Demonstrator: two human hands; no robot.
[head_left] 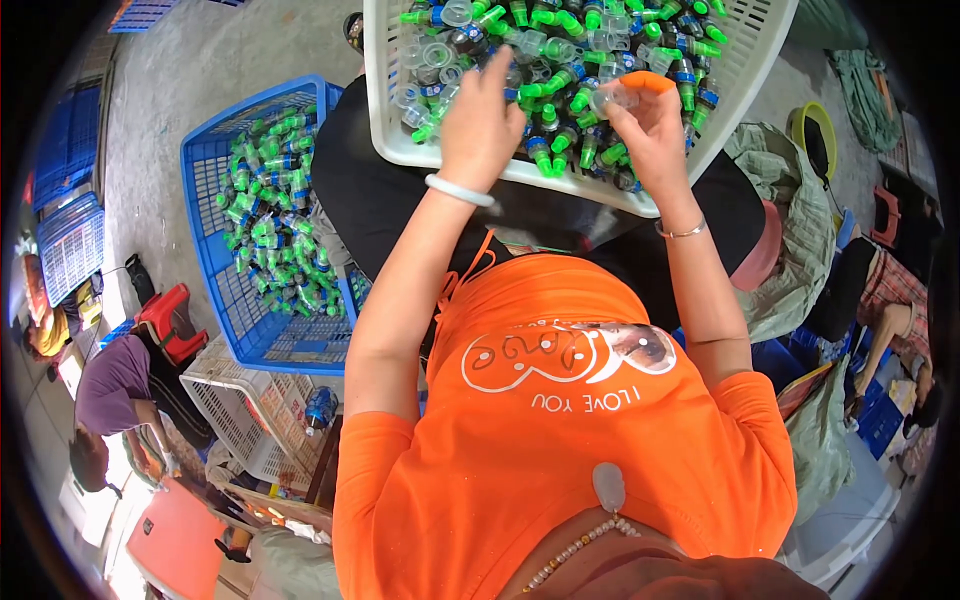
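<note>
A white plastic basket [425, 152] rests over my lap, filled with small dark bottles [560, 135] that have blue labels and bright green caps. Clear plastic cups [437, 54] lie loose among them, mostly on the left. My left hand [482, 118] reaches over the basket's near left part, fingers stretched toward the bottles and cups, with nothing visible in it. Over the right part, my right hand [652, 128] pinches a clear plastic cup [608, 98] between thumb and fingers. An orange cover [648, 82] sits on one of that hand's fingers.
A blue plastic basket [205, 230] at my left holds many similar green-capped bottles. Below it stands a white crate [250, 400]. Green woven sacks [790, 190] lie at my right. Another person [115, 385] bends near a red chair [172, 325] on the left; one more [885, 290] sits far right.
</note>
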